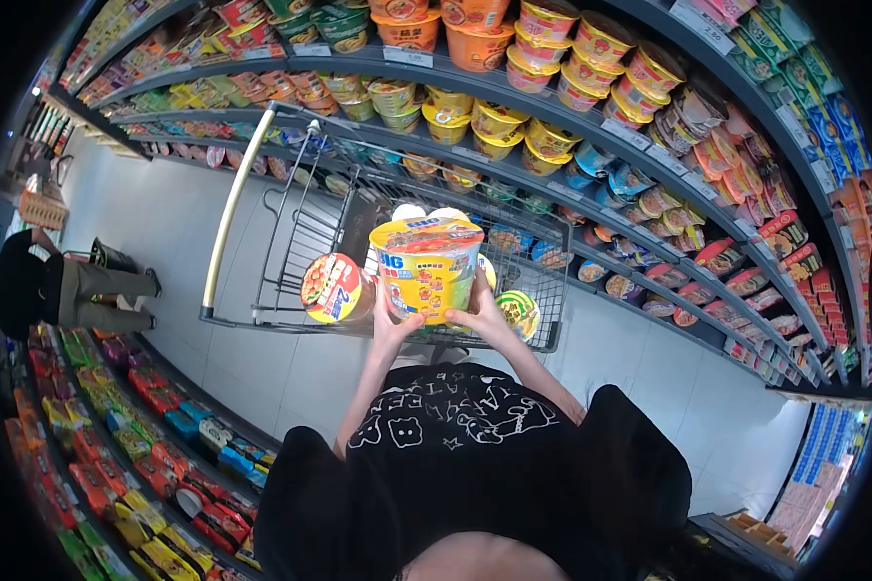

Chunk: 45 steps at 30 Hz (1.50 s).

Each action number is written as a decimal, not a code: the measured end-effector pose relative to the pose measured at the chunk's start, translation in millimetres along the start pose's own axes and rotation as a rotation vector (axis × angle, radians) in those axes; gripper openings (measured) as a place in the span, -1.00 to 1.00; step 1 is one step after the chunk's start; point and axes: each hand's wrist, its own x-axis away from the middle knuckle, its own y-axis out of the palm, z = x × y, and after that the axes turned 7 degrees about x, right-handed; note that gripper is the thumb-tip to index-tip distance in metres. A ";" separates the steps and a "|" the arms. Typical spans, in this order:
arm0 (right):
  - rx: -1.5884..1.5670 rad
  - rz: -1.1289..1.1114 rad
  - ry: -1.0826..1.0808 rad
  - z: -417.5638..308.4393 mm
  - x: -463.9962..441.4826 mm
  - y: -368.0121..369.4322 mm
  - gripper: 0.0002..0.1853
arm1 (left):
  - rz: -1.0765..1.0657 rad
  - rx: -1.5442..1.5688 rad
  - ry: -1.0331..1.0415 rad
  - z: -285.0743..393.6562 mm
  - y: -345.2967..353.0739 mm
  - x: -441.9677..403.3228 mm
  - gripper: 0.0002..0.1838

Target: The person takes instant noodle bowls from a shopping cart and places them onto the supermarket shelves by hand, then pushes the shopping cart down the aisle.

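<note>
A large yellow instant noodle tub (428, 281) with a red and blue lid is held up in front of my chest. My left hand (393, 321) is closed round its lower left side, and my right hand (479, 312) grips the lower right side, thumbs toward me. Beyond the tub is a wire shopping cart (295, 208). In it lie a noodle bowl with a red and yellow lid (332, 289), left of my hands, and a bowl with a green and yellow lid (517, 315), to their right. White rounded tops show just behind the tub, mostly hidden.
The cart's pale handle (237, 213) stands at left. Shelves (436, 68) of instant noodle tubs and bowls curve along the far side. Another shelf with bagged goods (155, 455) runs at lower left. A person in dark clothes (44, 283) stands on the tiled floor (155, 232) at far left.
</note>
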 end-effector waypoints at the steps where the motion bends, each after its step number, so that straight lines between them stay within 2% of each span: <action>1: -0.023 -0.005 0.014 3.1 -0.2 0.8 -0.01 | 0.014 0.011 0.000 4.8 2.4 2.2 -0.14; 8: -0.076 0.052 0.072 -5.6 1.6 0.6 -0.04 | 0.042 0.040 -0.046 -1.3 3.6 -1.7 -0.14; 18: -0.110 0.142 0.144 -27.3 12.8 2.0 -0.09 | -0.060 0.040 -0.058 -2.3 7.3 -10.8 -0.14; 20: -0.132 0.183 0.113 -21.7 13.2 4.5 -0.09 | -0.068 0.029 -0.052 -1.2 11.0 -12.6 -0.15; 22: -0.154 0.220 0.085 -25.4 12.7 6.7 -0.09 | -0.011 -0.141 0.085 1.5 17.3 -13.6 -0.16; 26: -0.143 0.203 0.004 -34.9 8.0 3.9 -0.03 | -0.036 -0.101 0.015 -6.4 -1.0 -19.6 -0.18; 28: -0.175 0.201 -0.053 -37.5 8.0 1.5 0.00 | -0.041 0.409 -0.259 -4.6 -5.0 -16.1 -0.16; 29: -0.237 0.156 -0.024 -41.0 9.1 1.2 0.02 | -0.214 0.456 -0.244 -9.1 -14.1 -15.0 -0.07; 30: -0.300 0.104 0.003 -42.9 9.1 2.4 0.05 | -0.212 0.451 -0.231 -5.4 -15.9 -13.8 -0.07; 32: -0.342 0.050 -0.051 -36.7 11.0 4.4 0.06 | -0.349 0.515 -0.354 2.9 -18.1 -11.2 0.04; 33: -0.332 0.027 0.059 -38.1 14.1 4.9 0.05 | -0.405 0.540 -0.332 -1.3 -23.6 -11.5 -0.01; 34: -0.319 0.002 0.168 -40.6 14.4 5.9 0.04 | -0.393 0.534 -0.315 -8.0 -30.3 -12.9 -0.01; 36: -0.456 0.030 0.186 -57.3 10.9 11.4 -0.02 | -0.195 0.102 -0.394 -16.1 -40.8 -18.1 -0.11; 37: -0.473 0.048 0.178 -56.0 9.5 10.1 -0.05 | -0.251 0.007 -0.260 7.9 -28.7 -16.3 -0.21; 38: -0.487 0.064 0.171 -54.0 6.5 9.7 -0.08 | -0.161 -0.071 -0.100 -33.4 -59.1 -23.8 -0.27; 40: -0.432 0.052 0.134 -52.4 -2.7 12.8 -0.10 | -0.120 -0.069 -0.097 43.0 -26.3 -18.2 -0.30; 44: -0.219 0.044 0.031 -56.3 -17.4 34.8 -0.07 | -0.151 -0.068 -0.042 76.8 -29.6 -4.9 -0.21; 45: -0.236 0.061 0.068 -58.9 -19.1 47.0 -0.02 | -0.113 -0.128 -0.007 87.2 -25.6 2.8 -0.17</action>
